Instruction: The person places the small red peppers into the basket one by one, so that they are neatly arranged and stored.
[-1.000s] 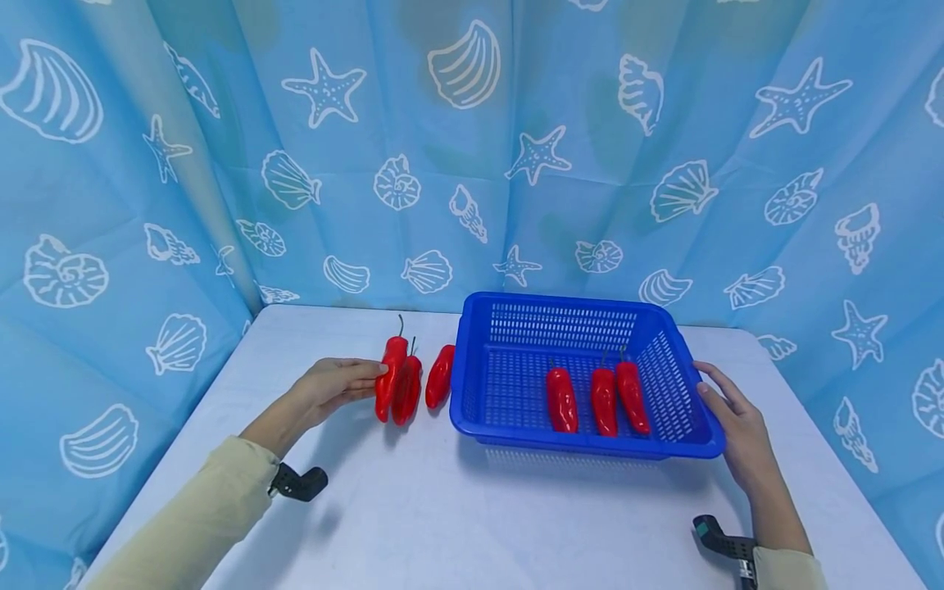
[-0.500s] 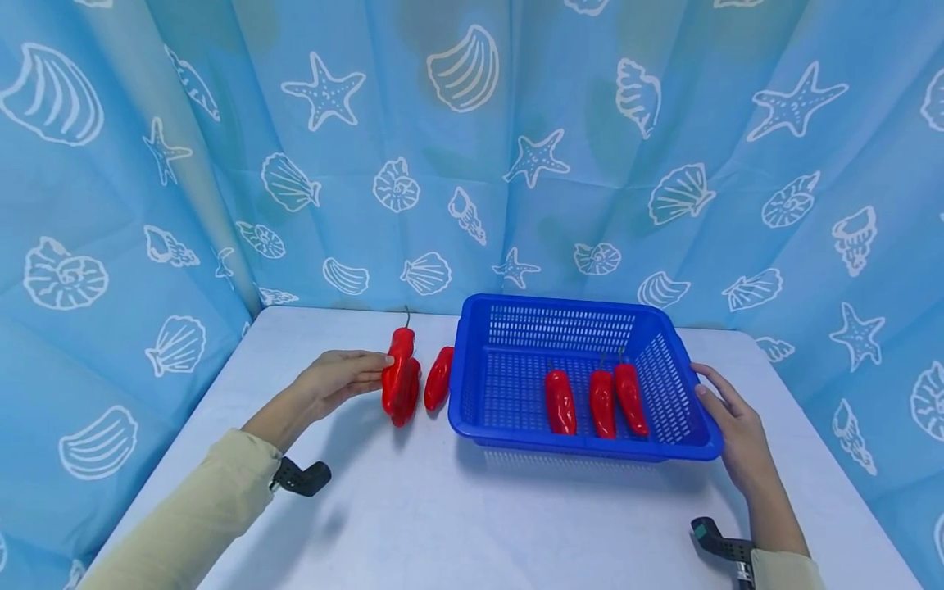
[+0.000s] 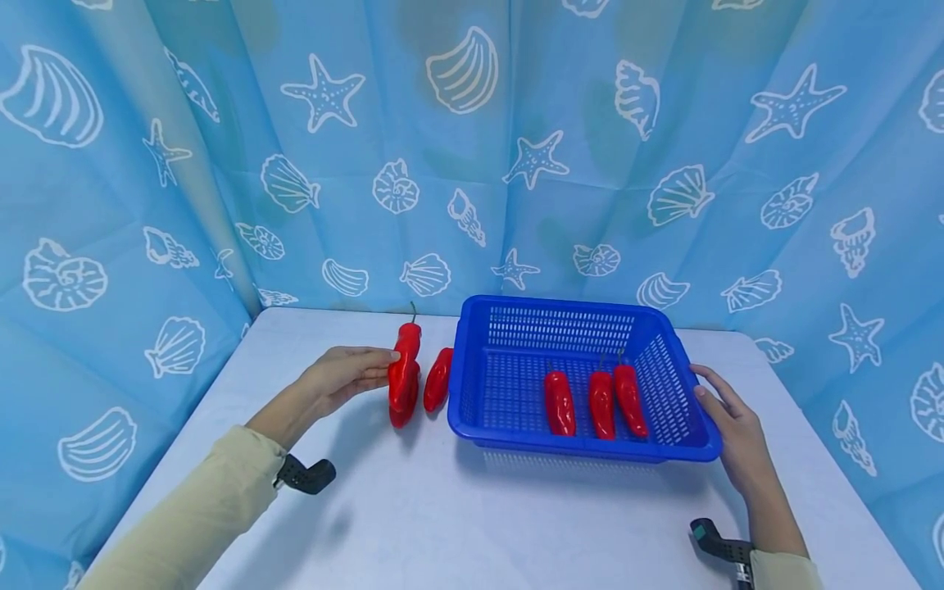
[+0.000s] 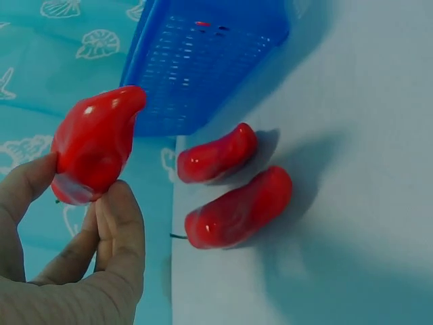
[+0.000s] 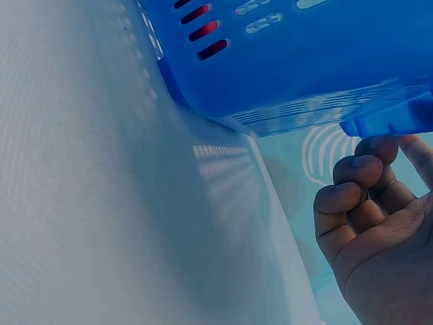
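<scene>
My left hand (image 3: pixel 347 378) pinches a red pepper (image 4: pixel 95 145) by its stem end, between thumb and fingers. It hangs above the table, its green stem pointing away in the head view. Behind it a second red pepper (image 4: pixel 240 211) lies on the table, partly covered in the head view. A third red pepper (image 3: pixel 438 380) lies close to the left side of the blue basket (image 3: pixel 556 442). On the basket's right side, my right hand (image 3: pixel 741 430) grips the rim, with curled fingers (image 5: pixel 358 169) beneath it in the right wrist view.
Three red peppers (image 3: pixel 601 403) lie in the basket's right half. A white-covered table (image 3: pixel 516 524) bears everything. Blue curtains (image 3: pixel 472 164) with white shell prints hang behind the table and along its sides. Each wrist wears a small black camera mount (image 3: pixel 306 475).
The left hand has carried its pepper slightly to the right and up toward the basket, now overlapping the pepper behind. The right hand keeps its place on the basket rim.
</scene>
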`<act>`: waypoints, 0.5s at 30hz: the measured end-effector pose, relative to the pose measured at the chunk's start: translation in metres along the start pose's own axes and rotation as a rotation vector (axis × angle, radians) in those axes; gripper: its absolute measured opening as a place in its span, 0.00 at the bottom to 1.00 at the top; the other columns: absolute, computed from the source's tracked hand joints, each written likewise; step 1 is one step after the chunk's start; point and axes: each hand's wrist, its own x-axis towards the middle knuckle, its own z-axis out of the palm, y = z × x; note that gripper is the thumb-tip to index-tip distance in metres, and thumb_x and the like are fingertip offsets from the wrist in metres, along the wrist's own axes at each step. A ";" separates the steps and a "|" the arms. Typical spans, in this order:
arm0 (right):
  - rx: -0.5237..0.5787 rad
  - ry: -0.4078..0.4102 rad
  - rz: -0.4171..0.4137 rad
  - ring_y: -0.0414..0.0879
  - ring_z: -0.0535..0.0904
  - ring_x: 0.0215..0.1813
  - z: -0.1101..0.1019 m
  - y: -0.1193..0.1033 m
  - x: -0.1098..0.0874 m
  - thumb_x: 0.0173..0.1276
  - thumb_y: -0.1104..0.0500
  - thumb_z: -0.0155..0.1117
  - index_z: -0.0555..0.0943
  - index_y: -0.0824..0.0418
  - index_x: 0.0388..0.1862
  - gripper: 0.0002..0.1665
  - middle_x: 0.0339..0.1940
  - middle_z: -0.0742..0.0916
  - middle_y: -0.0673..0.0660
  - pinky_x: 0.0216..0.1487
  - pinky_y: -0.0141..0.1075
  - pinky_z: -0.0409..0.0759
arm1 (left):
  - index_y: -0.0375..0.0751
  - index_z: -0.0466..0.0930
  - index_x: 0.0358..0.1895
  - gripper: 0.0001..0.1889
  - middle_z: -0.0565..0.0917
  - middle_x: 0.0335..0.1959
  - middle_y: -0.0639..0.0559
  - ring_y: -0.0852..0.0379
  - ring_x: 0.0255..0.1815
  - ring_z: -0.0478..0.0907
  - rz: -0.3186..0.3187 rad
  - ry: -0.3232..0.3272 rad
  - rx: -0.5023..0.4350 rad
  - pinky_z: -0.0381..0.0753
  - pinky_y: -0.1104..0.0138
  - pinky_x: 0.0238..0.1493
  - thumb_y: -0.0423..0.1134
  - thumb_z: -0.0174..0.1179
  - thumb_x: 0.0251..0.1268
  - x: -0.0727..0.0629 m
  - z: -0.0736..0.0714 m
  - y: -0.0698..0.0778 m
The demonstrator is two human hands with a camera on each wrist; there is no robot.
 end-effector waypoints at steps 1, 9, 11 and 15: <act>0.002 0.000 -0.001 0.74 0.63 0.71 0.000 0.000 0.000 0.75 0.32 0.46 0.54 0.35 0.81 0.38 0.79 0.60 0.66 0.52 0.50 0.76 | 0.33 0.69 0.69 0.36 0.80 0.58 0.40 0.50 0.50 0.83 -0.001 -0.003 -0.002 0.72 0.53 0.66 0.46 0.70 0.62 0.000 0.001 0.001; 0.002 -0.003 -0.013 0.75 0.64 0.70 -0.001 -0.002 -0.001 0.76 0.33 0.46 0.54 0.37 0.81 0.38 0.79 0.60 0.68 0.51 0.48 0.78 | 0.34 0.69 0.69 0.36 0.79 0.59 0.40 0.49 0.53 0.82 -0.012 -0.002 -0.005 0.76 0.56 0.63 0.46 0.71 0.61 -0.002 0.010 0.008; 0.000 -0.003 -0.011 0.75 0.64 0.71 -0.001 -0.002 0.000 0.76 0.33 0.46 0.54 0.36 0.81 0.38 0.79 0.60 0.67 0.51 0.48 0.78 | 0.34 0.69 0.68 0.36 0.79 0.59 0.40 0.49 0.52 0.82 -0.007 0.001 -0.004 0.76 0.55 0.62 0.46 0.71 0.61 -0.003 0.011 0.009; -0.004 -0.001 -0.001 0.74 0.64 0.71 -0.001 0.000 0.000 0.75 0.32 0.46 0.54 0.34 0.81 0.38 0.79 0.60 0.67 0.52 0.49 0.77 | 0.34 0.69 0.68 0.36 0.79 0.59 0.39 0.49 0.52 0.83 -0.010 0.014 -0.016 0.75 0.54 0.63 0.46 0.72 0.61 -0.003 0.015 0.009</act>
